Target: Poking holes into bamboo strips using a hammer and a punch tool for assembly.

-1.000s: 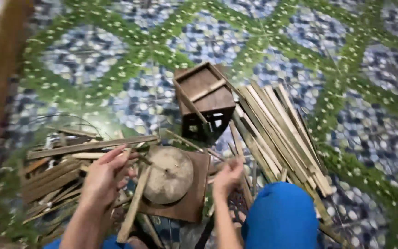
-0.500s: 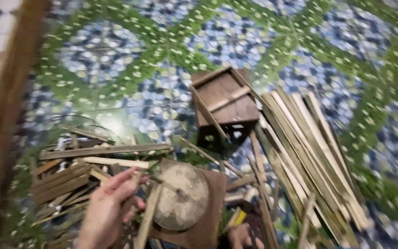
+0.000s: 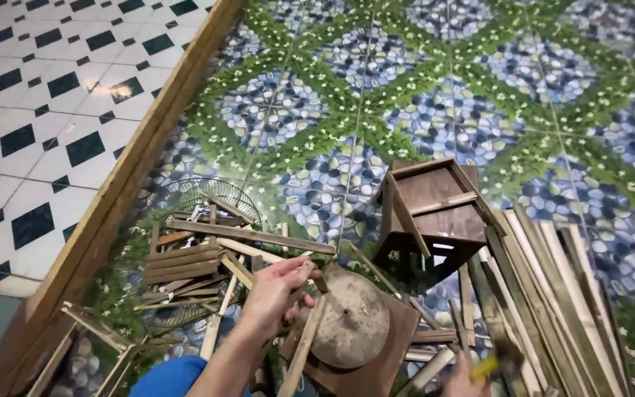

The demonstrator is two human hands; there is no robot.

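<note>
Wooden offcuts dominate the floor; noted left to right. Loose frame (image 3: 90, 327) of thin sticks lies at far left by the wood border. Next, slat pile (image 3: 207, 254) stacked over a wire fan guard (image 3: 185, 198), pieces crossing at odd angles. Left hand (image 3: 277, 294) sits at the pile's right edge, fingers (image 3: 299, 273) curled closed around a short stick (image 3: 316, 276) just above the round block (image 3: 350, 320), which rests on a brown square board (image 3: 395, 360). Small dark stool (image 3: 431, 209) stands beyond it, tilted look. Long strips (image 3: 553, 294) fan out at right. Right hand (image 3: 464, 382) barely enters at the bottom edge near something yellow and blurred; cannot tell its grip.

Risks, as judged: splinters from rough slat ends; stick slipping if pinched only at its end; the pile shifting when one piece is pulled; guard wires snagging a slat; strips rolling underfoot.
</note>
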